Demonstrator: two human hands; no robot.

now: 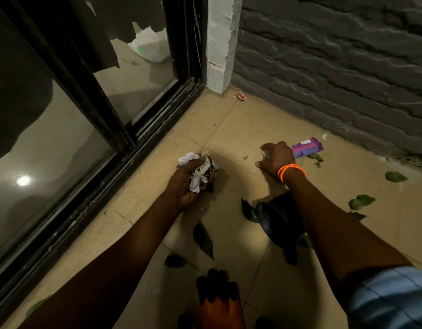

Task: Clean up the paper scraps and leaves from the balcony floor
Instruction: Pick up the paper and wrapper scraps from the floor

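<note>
Low over the tiled balcony floor [229, 138], both bare arms reach forward from the bottom of the frame. Left hand [188, 179]: palm turned up and inward, fingers curled round a wad of crumpled paper scraps [200, 169], white and dark, held just above the tiles near the black sliding-door track [138, 148]. Right hand [275, 157]: knuckles up, fingers bent and pressed down toward the floor, orange band [291, 171] on the wrist; a pale scrap shows at the fingertips, but whether it is pinched I cannot tell. Purple wrapper [307, 148] lies on the tiles just beyond the right hand, touching or nearly touching its far side.

Green leaves [361, 201] scattered on the floor: several right of the right forearm, more between and beneath the two arms. Small orange-and-white scrap [241, 96] sits in the far corner by the white pillar [220, 43]. Grey textured wall [335, 67] along the right. Bare toes visible at bottom centre.
</note>
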